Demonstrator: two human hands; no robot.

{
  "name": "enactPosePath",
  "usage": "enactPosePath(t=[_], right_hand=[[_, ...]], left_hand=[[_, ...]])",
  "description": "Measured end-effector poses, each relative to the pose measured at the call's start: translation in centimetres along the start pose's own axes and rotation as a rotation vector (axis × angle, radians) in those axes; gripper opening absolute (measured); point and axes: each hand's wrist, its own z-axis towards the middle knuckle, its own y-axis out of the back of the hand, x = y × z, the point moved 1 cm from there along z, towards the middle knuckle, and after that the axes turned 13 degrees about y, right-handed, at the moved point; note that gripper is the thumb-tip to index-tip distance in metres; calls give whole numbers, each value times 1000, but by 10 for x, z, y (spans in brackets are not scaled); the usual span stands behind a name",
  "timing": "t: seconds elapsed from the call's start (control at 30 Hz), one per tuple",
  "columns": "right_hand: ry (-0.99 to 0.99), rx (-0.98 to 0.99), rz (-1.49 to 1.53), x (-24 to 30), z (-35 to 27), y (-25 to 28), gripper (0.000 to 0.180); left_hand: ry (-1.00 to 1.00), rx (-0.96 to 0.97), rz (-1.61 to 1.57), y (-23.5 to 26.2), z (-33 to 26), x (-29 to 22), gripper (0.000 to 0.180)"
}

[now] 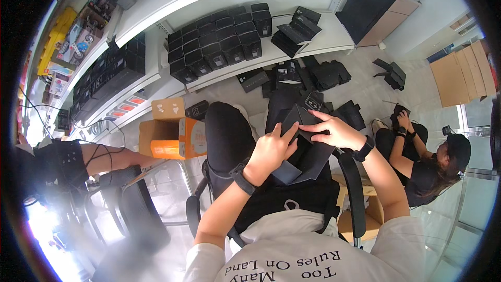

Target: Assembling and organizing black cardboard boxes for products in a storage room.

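Note:
A partly folded black cardboard box (314, 161) rests on my lap, its panels and flaps standing apart. At its left side my left hand (271, 152) grips a panel, index finger stretched along the upper edge and the other fingers curled. From the right, my right hand (334, 129) pinches an upper flap between thumb and fingers. The fingertips of both hands are close together at the top of the box. Beyond my knees, several flat black box blanks (329, 74) lie in a loose pile on the floor.
Rows of finished black boxes (216, 42) and unfolded blanks (297, 34) stand on the white shelf (323, 47) ahead. An orange-and-white carton (180, 138) sits left of my chair. At the right, a co-worker (417, 156) in a black cap handles a dark piece. Another person sits far left.

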Motion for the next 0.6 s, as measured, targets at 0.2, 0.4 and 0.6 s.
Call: enactPosePath(t=[0.2, 0.4, 0.6], right_hand=[[54, 99, -318, 21, 16, 7, 35], [30, 243, -224, 19, 26, 32, 28], [45, 272, -307, 25, 22, 32, 26]], left_hand=[[-132, -111, -112, 3, 7, 13, 50], [-96, -38, -139, -8, 1, 6, 49], [-121, -161, -59, -17, -2, 8, 54]])
